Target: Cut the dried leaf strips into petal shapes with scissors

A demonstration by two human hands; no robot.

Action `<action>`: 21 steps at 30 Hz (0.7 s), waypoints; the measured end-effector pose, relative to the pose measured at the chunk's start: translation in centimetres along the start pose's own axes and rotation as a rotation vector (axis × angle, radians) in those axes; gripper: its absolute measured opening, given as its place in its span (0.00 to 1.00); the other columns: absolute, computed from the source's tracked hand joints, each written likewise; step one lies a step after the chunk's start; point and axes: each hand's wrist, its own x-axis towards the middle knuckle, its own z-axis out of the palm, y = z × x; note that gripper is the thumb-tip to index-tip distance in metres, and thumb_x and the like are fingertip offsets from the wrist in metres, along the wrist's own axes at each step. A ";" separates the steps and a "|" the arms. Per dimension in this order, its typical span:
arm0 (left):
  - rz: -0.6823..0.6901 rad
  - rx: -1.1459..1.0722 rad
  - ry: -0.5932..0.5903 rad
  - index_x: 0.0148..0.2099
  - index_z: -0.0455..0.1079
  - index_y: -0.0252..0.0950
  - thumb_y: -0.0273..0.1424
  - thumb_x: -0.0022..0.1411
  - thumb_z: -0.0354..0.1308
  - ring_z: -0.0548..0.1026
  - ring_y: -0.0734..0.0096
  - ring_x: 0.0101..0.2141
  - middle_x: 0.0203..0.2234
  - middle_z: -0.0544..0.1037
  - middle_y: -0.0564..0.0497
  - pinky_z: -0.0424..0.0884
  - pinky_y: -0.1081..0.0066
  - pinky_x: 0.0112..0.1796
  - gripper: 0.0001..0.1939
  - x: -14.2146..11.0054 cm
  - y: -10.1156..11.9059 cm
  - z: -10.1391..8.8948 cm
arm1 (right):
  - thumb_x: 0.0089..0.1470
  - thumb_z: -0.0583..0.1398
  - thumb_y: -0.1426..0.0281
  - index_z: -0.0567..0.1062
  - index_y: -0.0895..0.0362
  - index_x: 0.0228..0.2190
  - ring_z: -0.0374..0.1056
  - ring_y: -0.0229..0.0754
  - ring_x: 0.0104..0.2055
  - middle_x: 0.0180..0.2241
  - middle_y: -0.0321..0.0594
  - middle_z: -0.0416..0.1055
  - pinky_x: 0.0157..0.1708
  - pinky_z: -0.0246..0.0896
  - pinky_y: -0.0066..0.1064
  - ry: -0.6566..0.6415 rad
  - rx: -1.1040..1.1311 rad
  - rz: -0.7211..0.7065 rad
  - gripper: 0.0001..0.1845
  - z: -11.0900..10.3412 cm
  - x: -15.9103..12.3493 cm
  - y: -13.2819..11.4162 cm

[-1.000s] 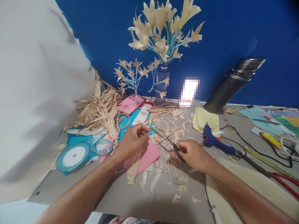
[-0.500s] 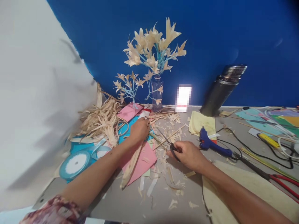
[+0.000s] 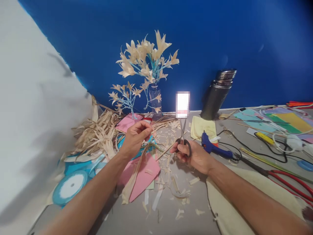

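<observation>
My right hand (image 3: 197,158) has its fingers through the handles of black-handled scissors (image 3: 182,130); the blades point away from me, slightly apart. To the left, my left hand (image 3: 135,137) is raised above the table with thumb and fingertips pressed together. Whatever is in that pinch is too small to make out. Below it, a dried husk strip (image 3: 130,182) lies across pink paper (image 3: 148,171). A thin stick (image 3: 164,152) rests on the table between my hands, among scattered husk clippings (image 3: 168,168).
Husk flowers (image 3: 146,55) stand in a clear bottle (image 3: 156,101) at the back. Dried husks (image 3: 97,130) and a blue ribbon spool (image 3: 83,178) lie left. On the right are a dark flask (image 3: 215,98), yellow cloth (image 3: 202,127), blue glue gun (image 3: 212,148), cords and red-handled shears (image 3: 290,179).
My left hand has lifted off the papers, fingers pinched. My right hand has turned the scissors so that their blades point away and stand apart. The view has shifted right.
</observation>
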 end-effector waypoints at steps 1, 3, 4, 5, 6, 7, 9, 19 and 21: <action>-0.016 -0.128 -0.051 0.34 0.68 0.37 0.33 0.58 0.62 0.63 0.77 0.23 0.25 0.69 0.55 0.60 0.74 0.26 0.07 -0.7 0.6 0.6 | 0.43 0.70 0.56 0.73 0.59 0.33 0.59 0.32 0.22 0.33 0.43 0.75 0.22 0.51 0.25 -0.021 0.102 0.018 0.22 0.2 -0.1 0.0; -0.032 -0.253 -0.111 0.33 0.70 0.36 0.32 0.57 0.64 0.64 0.78 0.23 0.26 0.69 0.55 0.61 0.75 0.26 0.06 -2.2 1.5 2.0 | 0.39 0.72 0.59 0.73 0.59 0.33 0.60 0.31 0.21 0.34 0.44 0.75 0.21 0.52 0.25 -0.065 0.242 0.046 0.23 0.7 -0.5 0.0; -0.040 -0.275 -0.130 0.33 0.71 0.36 0.31 0.56 0.65 0.65 0.78 0.24 0.28 0.70 0.54 0.62 0.75 0.26 0.06 -2.9 1.8 2.7 | 0.38 0.72 0.60 0.73 0.59 0.34 0.59 0.30 0.21 0.33 0.43 0.75 0.20 0.51 0.25 -0.088 0.276 0.052 0.23 1.0 -0.6 0.0; -0.041 -0.285 -0.138 0.32 0.71 0.36 0.30 0.56 0.65 0.66 0.77 0.25 0.28 0.70 0.53 0.62 0.75 0.26 0.06 -3.4 1.9 3.3 | 0.38 0.72 0.62 0.73 0.59 0.34 0.58 0.29 0.20 0.33 0.42 0.75 0.20 0.51 0.24 -0.109 0.292 0.056 0.23 1.3 -0.8 0.0; -0.035 -0.279 -0.140 0.31 0.72 0.36 0.30 0.56 0.65 0.67 0.76 0.26 0.28 0.70 0.53 0.63 0.74 0.26 0.06 -3.8 2.0 3.9 | 0.39 0.72 0.64 0.73 0.59 0.34 0.57 0.28 0.19 0.32 0.41 0.74 0.19 0.51 0.24 -0.123 0.297 0.058 0.22 1.5 -0.9 0.0; -0.026 -0.267 -0.138 0.30 0.72 0.35 0.30 0.56 0.66 0.67 0.76 0.26 0.28 0.71 0.52 0.63 0.74 0.26 0.06 -4.1 1.9 4.3 | 0.39 0.71 0.65 0.72 0.59 0.33 0.57 0.28 0.18 0.31 0.39 0.74 0.19 0.50 0.24 -0.123 0.295 0.056 0.20 1.8 -1.0 0.0; -0.019 -0.258 -0.125 0.29 0.72 0.35 0.30 0.55 0.66 0.67 0.76 0.25 0.27 0.70 0.52 0.64 0.74 0.26 0.07 -4.2 1.8 4.8 | 0.39 0.71 0.68 0.71 0.59 0.31 0.56 0.28 0.17 0.24 0.33 0.70 0.18 0.49 0.23 -0.088 0.268 0.036 0.18 2.1 -1.1 -0.1; -0.611 -0.611 -0.212 0.36 0.73 0.33 0.48 0.55 0.61 0.71 0.71 0.23 0.24 0.74 0.48 0.67 0.72 0.24 0.21 -5.3 1.5 4.2 | 0.43 0.65 0.72 0.70 0.57 0.27 0.59 0.31 0.21 0.22 0.30 0.65 0.22 0.55 0.24 0.140 -0.314 -0.276 0.08 2.7 -2.1 0.0; -0.646 -0.605 -0.264 0.34 0.72 0.34 0.44 0.55 0.63 0.70 0.72 0.21 0.21 0.72 0.50 0.65 0.74 0.22 0.17 -5.5 1.1 4.1 | 0.43 0.65 0.71 0.70 0.57 0.27 0.58 0.32 0.22 0.22 0.31 0.65 0.23 0.54 0.24 0.113 -0.357 -0.278 0.08 2.6 -2.1 0.2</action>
